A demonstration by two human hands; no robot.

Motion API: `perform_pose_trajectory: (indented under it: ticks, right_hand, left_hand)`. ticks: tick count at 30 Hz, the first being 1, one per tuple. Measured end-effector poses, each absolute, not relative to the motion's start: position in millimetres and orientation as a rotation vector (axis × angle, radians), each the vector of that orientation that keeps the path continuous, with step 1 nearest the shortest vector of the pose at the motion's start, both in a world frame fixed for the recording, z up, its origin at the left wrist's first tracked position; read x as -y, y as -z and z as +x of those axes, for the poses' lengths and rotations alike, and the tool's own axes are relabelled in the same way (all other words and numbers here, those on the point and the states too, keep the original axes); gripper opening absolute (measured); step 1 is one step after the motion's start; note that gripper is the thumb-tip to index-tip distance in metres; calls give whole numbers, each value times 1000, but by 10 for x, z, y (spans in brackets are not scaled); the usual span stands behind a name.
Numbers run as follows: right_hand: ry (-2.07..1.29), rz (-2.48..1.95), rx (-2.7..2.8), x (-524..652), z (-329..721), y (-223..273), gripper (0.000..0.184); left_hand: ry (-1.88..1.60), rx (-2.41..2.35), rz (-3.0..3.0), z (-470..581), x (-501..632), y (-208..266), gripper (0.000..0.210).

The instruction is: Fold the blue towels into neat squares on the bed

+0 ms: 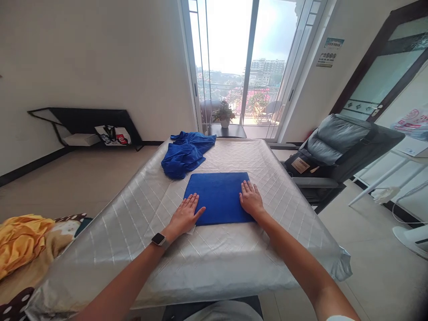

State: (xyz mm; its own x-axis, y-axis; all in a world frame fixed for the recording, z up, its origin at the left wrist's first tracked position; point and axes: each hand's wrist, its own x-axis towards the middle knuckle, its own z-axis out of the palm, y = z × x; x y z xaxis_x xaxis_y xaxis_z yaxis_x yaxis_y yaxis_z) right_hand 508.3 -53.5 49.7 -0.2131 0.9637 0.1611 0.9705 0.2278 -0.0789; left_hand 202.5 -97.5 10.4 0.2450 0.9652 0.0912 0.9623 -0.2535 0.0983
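A blue cloth point(219, 196) lies flat on the counter point(240, 263) as a neat rectangle, near the middle, its long sides running left to right. The left hand point(185, 215) rests palm down on its left edge, fingers straight and close together, thumb spread onto the blue; it grips nothing. The right hand point(250, 197) lies open on the right edge in the same way, palm down, fingers pointing away from the body. A watch point(158, 239) with a dark square face sits on the left wrist.

Just beyond the cloth, toward the far left corner of the counter, is a crumpled blue heap point(187, 154) of fabric, apart from both hands. A silvery cover with a diamond pattern drapes the counter and hangs over the near edge.

Past the far end, a potted plant point(224, 112) stands on a chair point(232, 131) in front of a glass sliding door point(250, 67). To the right is a grey armchair point(347, 138) with a dark bag point(302, 165) on it. At the lower left lies a yellow cloth point(25, 238); farther back, a box point(82, 140) and a printed bag point(113, 135) sit by the wall.
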Motion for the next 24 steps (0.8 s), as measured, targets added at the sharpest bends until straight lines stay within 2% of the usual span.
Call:
perform_pose_trajectory:
  ticks: [9, 13, 19, 24]
  right_hand:
    - [-218, -1906, 2363, 1452, 5281, -386, 67]
    - [-247, -1931, 2356, 1474, 5291, -363, 72]
    - [-229, -1940, 2354, 1480, 5274, -406, 63]
    - [-252, -1945, 2359, 1486, 5284, -389, 65]
  left_hand:
    - [-136, -1865, 2469, 2078, 967, -215, 81]
    - [-301, -1616, 2615, 2738, 991, -341, 76]
    - [-411, -1201, 2765, 3735, 973, -326, 74]
    - [-366, -1314, 2732, 3414, 994, -223, 72]
